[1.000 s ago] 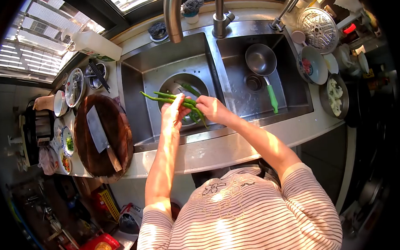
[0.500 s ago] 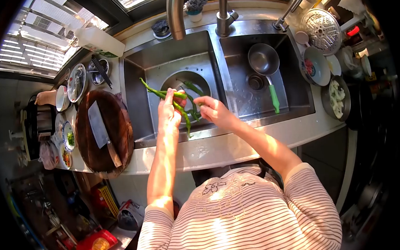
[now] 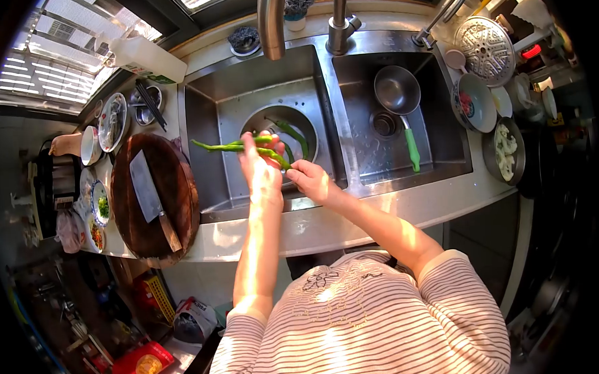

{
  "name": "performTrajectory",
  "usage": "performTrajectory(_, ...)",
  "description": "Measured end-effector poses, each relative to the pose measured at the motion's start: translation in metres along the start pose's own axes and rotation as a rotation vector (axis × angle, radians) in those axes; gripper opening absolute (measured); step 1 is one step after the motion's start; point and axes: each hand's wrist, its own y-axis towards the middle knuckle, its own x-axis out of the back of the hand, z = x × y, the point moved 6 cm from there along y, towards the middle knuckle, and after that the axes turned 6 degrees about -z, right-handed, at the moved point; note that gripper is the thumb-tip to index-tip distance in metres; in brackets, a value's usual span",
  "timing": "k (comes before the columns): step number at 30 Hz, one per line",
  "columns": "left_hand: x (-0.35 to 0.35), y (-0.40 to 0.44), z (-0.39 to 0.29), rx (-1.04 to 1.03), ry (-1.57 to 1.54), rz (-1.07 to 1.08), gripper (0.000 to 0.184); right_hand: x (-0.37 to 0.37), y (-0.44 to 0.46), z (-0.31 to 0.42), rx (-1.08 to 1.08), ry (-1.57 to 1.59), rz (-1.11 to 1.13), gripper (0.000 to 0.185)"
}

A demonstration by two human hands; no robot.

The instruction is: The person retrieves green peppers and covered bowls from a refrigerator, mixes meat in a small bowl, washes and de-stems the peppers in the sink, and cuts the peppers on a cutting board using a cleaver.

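Note:
Several long green chili peppers [image 3: 220,147] lie across my left hand [image 3: 262,167], which is closed around them above the left sink. Their thin ends stick out to the left. My right hand [image 3: 314,181] pinches the right-hand end of one pepper close beside the left palm. Beneath both hands a round metal basin [image 3: 314,128] stands in the left sink [image 3: 221,110]. More green peppers [image 3: 296,135] rest inside it, partly hidden by my left hand.
Left of the sink, a cleaver [image 3: 145,186] lies on a round wooden chopping board [image 3: 126,223]. The right sink holds a ladle-like metal pan with a green handle [image 3: 411,147]. A faucet [image 3: 271,30] hangs over the left sink. Bowls [image 3: 476,115] line the right counter.
The peppers in my left hand have swung to lie more level, pointing left. My right hand has moved slightly down and in, onto the end of a pepper.

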Motion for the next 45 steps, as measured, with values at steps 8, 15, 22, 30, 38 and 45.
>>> performTrajectory(8,0.007,-0.013,0.013,-0.073,0.146,0.044,0.02,-0.007,-0.005,-0.011,-0.053,-0.157,-0.087,0.021)
performTrajectory(15,0.003,-0.019,0.008,-0.005,0.198,-0.018,0.019,-0.012,-0.017,0.016,0.14,-0.612,-0.077,0.015)
performTrajectory(22,0.027,0.002,0.014,0.27,0.223,-0.024,0.02,-0.027,-0.022,0.024,0.575,-0.845,0.097,0.01)
performTrajectory(30,0.043,0.048,0.02,0.269,0.676,0.001,0.019,-0.017,-0.013,0.035,0.655,-0.654,0.063,0.011)
performTrajectory(38,0.07,0.101,0.038,-0.48,1.429,-0.331,0.043,0.053,-0.002,0.038,0.162,-0.209,-0.264,0.014)
performTrajectory(45,0.022,0.107,0.06,-0.563,1.503,-0.181,0.022,0.064,0.003,0.013,-0.031,0.046,-0.231,0.014)
